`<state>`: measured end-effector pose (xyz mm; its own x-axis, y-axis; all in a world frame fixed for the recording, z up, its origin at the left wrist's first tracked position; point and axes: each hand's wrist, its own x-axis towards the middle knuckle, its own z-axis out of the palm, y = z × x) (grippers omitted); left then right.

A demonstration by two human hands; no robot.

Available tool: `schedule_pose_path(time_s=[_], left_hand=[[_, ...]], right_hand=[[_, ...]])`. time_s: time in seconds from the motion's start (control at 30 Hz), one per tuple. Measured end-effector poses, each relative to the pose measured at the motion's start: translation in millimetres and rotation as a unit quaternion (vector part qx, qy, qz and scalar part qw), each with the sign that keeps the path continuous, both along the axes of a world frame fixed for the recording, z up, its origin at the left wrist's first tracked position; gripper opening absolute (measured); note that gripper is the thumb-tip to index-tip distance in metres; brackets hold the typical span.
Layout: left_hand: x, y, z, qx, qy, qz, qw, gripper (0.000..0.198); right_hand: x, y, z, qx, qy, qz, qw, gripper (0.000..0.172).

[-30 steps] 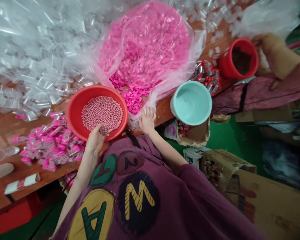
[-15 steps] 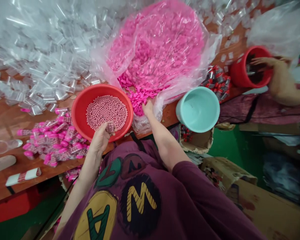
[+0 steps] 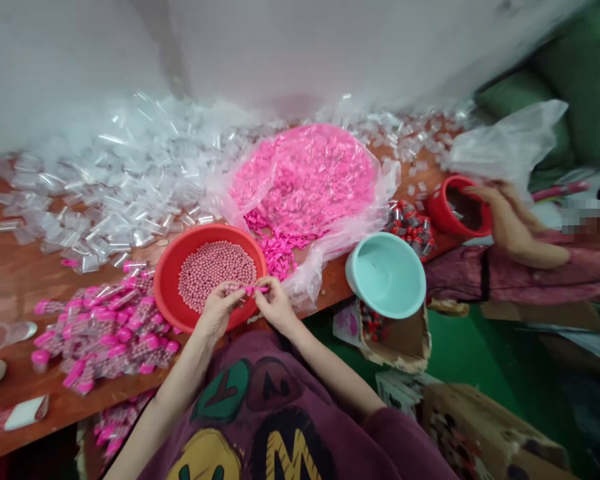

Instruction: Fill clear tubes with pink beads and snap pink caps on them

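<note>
My left hand (image 3: 219,310) and my right hand (image 3: 275,307) meet just above the near rim of a red plastic basin (image 3: 170,287) full of pink beads (image 3: 217,275). Their fingertips pinch a small pink plastic piece (image 3: 255,289); its exact form is too small to tell. Behind the basin, a clear plastic bag (image 3: 370,207) holds a heap of similar pink pieces (image 3: 305,180). Some have spilled at its mouth, close to my right hand. Filled tubes with pink caps (image 3: 105,340) lie left of my left hand.
A large pile of clear plastic tubes (image 3: 120,180) covers the wooden table (image 3: 10,280). A teal bowl (image 3: 385,275) stands right of the bag. Beyond it, a co-worker's hand (image 3: 505,220) is at a red bucket (image 3: 443,207). Cardboard boxes (image 3: 485,427) sit on the green floor.
My view has tilted up, showing more of the far side. My hands have come together above the basin rim, pinching the pink piece. The co-worker's hand has moved from inside the bucket to beside it.
</note>
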<state>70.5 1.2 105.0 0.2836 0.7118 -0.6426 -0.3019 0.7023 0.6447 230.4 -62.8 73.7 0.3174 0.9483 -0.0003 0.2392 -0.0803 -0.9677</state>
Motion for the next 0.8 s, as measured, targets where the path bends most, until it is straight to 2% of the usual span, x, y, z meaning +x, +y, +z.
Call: schedule_pose_path(time_s=[0.07,0.17,0.23,0.3,0.4,0.57,0.67,0.8], left_hand=[[-1,0,0.4,0.019,0.009,0.002,1.0,0.055],[-3,-2,0.3,0.064,0.036,-0.004,0.997,0.05],[-4,-2,0.8,0.091,0.047,-0.006,0.995,0.047],[-5,0,2.6,0.101,0.041,-0.004,0.994,0.048],[-8,5,9.4,0.092,0.008,-0.006,0.996,0.053],[-11,14,24.4,0.065,-0.052,-0.002,0.997,0.054],[-8,16,27.4,0.059,-0.083,-0.008,0.995,0.052],[-6,14,27.8,0.091,-0.11,-0.035,0.989,0.051]], right_hand=[[-3,-3,4.0,-0.001,-0.029,0.027,0.999,0.019],[0,-2,13.9,0.014,-0.107,0.122,0.987,0.031],[1,3,21.1,0.032,-0.164,0.174,0.971,0.028],[1,9,27.7,0.046,-0.189,0.195,0.961,0.02],[3,20,38.9,0.043,-0.153,0.179,0.971,0.017],[6,38,62.1,-0.002,-0.046,0.092,0.995,0.023],[4,46,70.7,0.007,-0.032,0.098,0.995,0.025],[0,52,75.6,0.051,-0.056,0.12,0.99,0.025]])
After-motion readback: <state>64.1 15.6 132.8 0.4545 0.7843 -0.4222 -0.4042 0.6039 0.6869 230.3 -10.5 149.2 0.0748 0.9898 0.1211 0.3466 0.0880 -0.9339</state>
